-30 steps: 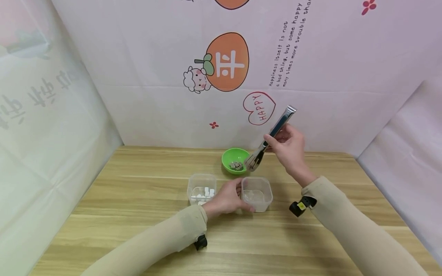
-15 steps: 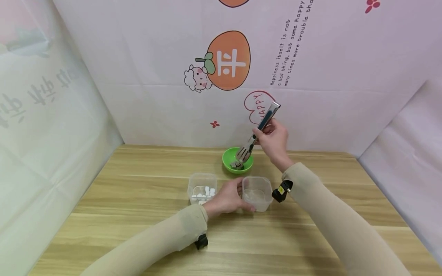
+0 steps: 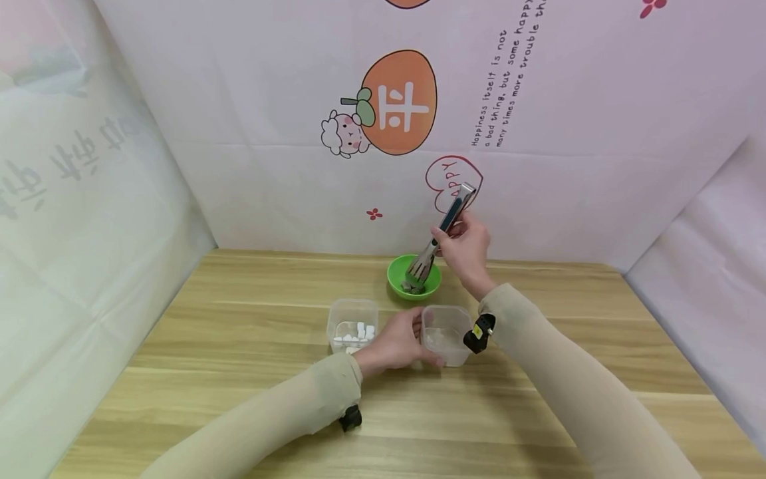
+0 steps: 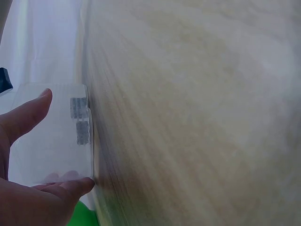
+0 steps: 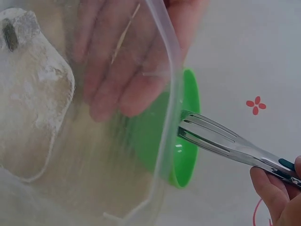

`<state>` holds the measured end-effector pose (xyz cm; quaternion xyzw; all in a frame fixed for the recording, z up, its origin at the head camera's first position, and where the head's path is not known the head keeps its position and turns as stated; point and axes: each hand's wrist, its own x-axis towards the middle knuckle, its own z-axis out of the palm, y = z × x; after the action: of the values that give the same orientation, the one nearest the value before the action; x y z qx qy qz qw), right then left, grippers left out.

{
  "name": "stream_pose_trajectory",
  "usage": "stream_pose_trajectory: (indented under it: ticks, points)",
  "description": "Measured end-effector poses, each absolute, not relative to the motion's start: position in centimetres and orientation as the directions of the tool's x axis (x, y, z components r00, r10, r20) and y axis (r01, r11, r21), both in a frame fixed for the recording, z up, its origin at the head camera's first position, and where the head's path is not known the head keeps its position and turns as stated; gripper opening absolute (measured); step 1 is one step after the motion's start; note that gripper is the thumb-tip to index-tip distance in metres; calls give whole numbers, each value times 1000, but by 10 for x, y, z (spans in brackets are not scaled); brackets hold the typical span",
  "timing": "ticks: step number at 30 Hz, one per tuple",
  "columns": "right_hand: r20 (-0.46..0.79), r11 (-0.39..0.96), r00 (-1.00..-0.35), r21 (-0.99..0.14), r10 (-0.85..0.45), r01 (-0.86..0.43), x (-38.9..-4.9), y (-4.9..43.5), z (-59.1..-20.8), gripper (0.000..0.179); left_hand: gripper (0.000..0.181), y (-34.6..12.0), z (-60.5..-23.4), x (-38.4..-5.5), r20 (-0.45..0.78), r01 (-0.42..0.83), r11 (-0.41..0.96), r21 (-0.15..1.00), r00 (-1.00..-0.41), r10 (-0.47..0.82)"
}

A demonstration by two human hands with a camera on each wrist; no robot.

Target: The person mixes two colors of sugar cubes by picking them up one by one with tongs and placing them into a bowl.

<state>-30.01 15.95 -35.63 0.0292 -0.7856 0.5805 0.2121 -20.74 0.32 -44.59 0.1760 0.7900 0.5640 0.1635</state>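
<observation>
My left hand (image 3: 395,341) holds a clear plastic container (image 3: 447,352) from its left side. In the left wrist view, thumb and fingers span opposite sides of that container (image 4: 51,141). My right hand (image 3: 468,249) grips metal tongs (image 3: 449,218) with dark green handle inlays. Their slotted tips reach down into a green bowl (image 3: 397,273), onto grey-brown chunks (image 3: 413,289) at its bottom. Whether the tips pinch a chunk is hidden. In the right wrist view, the tongs (image 5: 221,139) enter the bowl (image 5: 188,165) behind the container's wall.
Another clear container (image 3: 347,308) with several small white pieces (image 3: 361,330) stands left of my left hand, partly behind that wrist. The wooden table (image 3: 239,319) ends at a printed white cloth (image 3: 269,193) behind the bowl.
My right hand has moved left with the tongs, whose tips went from the bowl's right rim down into it. My left hand has stayed at the container.
</observation>
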Motion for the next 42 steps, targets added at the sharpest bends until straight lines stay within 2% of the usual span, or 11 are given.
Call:
stream_pose_trajectory:
  ticks: [16, 28, 42]
  points:
    - [377, 295, -912, -900, 161, -320, -292, 162, -350, 24, 99, 2, -446, -209, -46, 97, 275, 956, -882, 470]
    - [484, 294, -874, -842, 38, -453, -263, 190, -329, 29, 103, 3, -445, -208, -46, 104, 292, 951, -885, 463]
    - [477, 334, -876, -817, -67, -471, -224, 211, -326, 24, 107, 2, -447, -208, -52, 99, 292, 951, -882, 468]
